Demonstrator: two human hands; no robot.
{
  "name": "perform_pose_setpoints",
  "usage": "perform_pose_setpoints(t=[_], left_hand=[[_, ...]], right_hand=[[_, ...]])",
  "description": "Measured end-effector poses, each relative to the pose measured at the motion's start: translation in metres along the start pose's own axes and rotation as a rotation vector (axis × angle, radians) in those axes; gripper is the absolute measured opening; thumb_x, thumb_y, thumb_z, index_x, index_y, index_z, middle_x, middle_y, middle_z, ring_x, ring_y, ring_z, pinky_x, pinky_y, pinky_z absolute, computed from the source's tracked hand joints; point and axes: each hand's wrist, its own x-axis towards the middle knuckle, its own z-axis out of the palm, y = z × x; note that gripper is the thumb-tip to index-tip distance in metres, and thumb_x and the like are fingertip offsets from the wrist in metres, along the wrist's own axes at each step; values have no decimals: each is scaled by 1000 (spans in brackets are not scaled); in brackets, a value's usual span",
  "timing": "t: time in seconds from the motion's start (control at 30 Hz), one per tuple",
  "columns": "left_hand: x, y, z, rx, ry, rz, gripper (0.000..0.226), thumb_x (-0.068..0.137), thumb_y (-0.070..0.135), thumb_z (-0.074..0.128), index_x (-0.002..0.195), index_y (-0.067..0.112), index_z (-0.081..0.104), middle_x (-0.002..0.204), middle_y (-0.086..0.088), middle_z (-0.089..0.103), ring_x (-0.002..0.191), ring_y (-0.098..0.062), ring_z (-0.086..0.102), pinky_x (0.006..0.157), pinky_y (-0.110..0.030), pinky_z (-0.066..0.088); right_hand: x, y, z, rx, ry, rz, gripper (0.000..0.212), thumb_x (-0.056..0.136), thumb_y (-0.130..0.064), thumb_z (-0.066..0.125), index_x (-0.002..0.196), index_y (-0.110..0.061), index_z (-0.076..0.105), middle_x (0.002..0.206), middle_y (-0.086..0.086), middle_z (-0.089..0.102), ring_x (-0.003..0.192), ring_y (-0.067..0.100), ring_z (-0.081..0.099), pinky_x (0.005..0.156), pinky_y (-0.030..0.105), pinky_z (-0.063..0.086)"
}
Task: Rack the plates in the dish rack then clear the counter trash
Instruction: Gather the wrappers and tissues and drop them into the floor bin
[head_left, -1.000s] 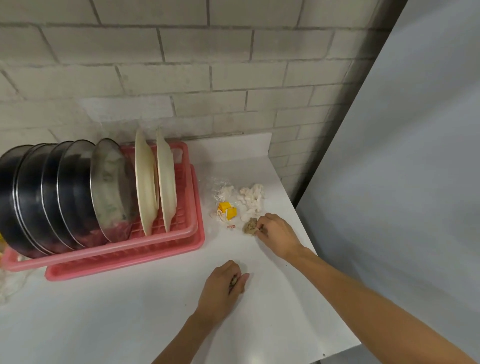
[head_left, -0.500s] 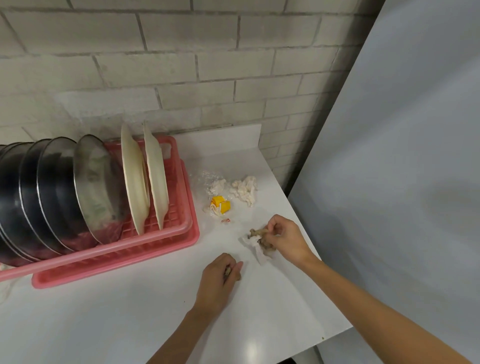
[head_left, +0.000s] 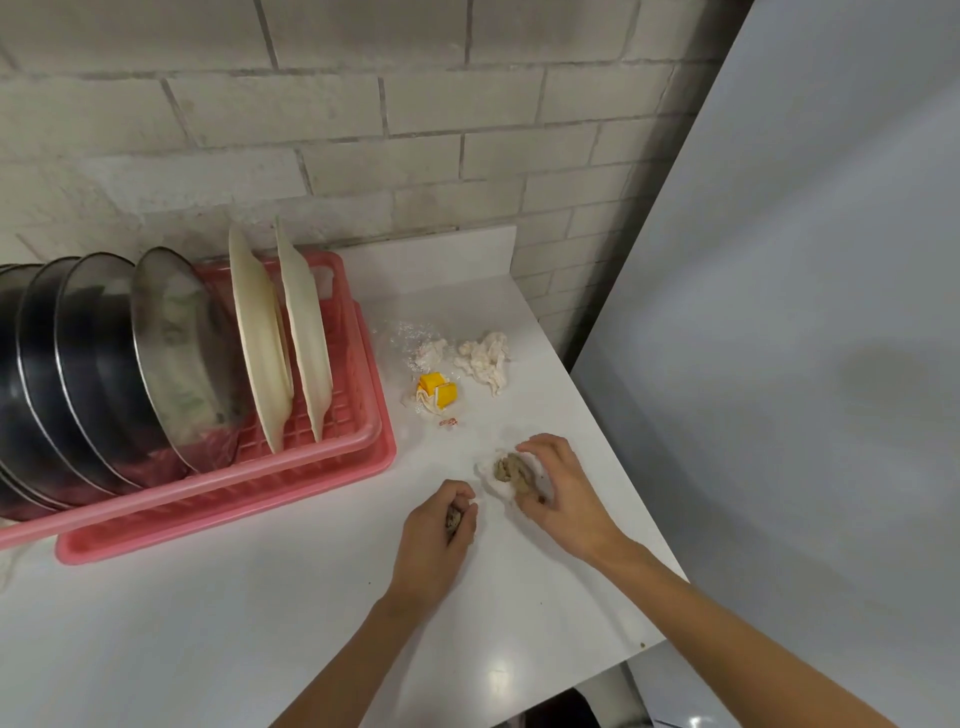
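A pink dish rack (head_left: 332, 462) on the white counter (head_left: 260, 613) holds several steel plates (head_left: 176, 343) and two cream plates (head_left: 304, 332) standing on edge. To its right lies trash: a yellow wrapper (head_left: 437, 393), a crumpled white tissue (head_left: 485, 359) and clear plastic film (head_left: 413, 335). My right hand (head_left: 563, 493) is cupped over a brown clump on white tissue (head_left: 511, 470), fingertips touching it. My left hand (head_left: 439, 535) is curled round a small brown scrap (head_left: 453, 517), just left of the clump.
A grey brick wall (head_left: 363, 130) runs behind the counter. A tall pale grey panel (head_left: 779, 364) stands at the counter's right edge. A tiny red scrap (head_left: 448, 422) lies near the yellow wrapper. The counter's front edge runs close below my forearms.
My right hand dragged the brown clump on its tissue from beside the trash pile toward me and now cups it. My left hand stayed curled on its scrap.
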Motion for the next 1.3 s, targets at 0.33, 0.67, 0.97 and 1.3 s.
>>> perform_pose_setpoints(t=[0.33, 0.67, 0.97, 1.3], left_hand=[[0, 2, 0, -37, 34, -35, 17, 96, 10, 54, 90, 26, 56, 66, -2, 57, 61, -23, 55, 64, -46, 51], [0, 1, -1, -53, 40, -62, 22, 95, 9, 55, 85, 29, 57, 67, 1, 56, 62, -24, 56, 65, -47, 52], [-1, 0, -1, -56, 34, -54, 26, 95, 6, 55, 84, 29, 57, 67, 1, 56, 62, -25, 57, 65, -47, 53], [1, -1, -2, -21, 39, -28, 19, 96, 11, 54, 85, 26, 57, 63, 6, 49, 57, -11, 45, 61, -38, 47]], right_hand=[[8, 3, 30, -392, 36, -181, 33, 90, -25, 63, 122, -19, 60, 107, 2, 49, 96, 22, 48, 81, 32, 48], [3, -12, 21, -69, 40, 57, 36, 93, -30, 61, 66, -16, 41, 66, -1, 49, 59, 16, 49, 60, 30, 41], [0, -22, 8, 206, 70, 233, 25, 71, 9, 65, 71, -10, 49, 68, -3, 50, 57, 10, 50, 55, 27, 41], [-7, -26, 7, 419, 50, 278, 19, 92, -8, 62, 110, -16, 65, 91, -5, 65, 68, 1, 59, 64, 16, 45]])
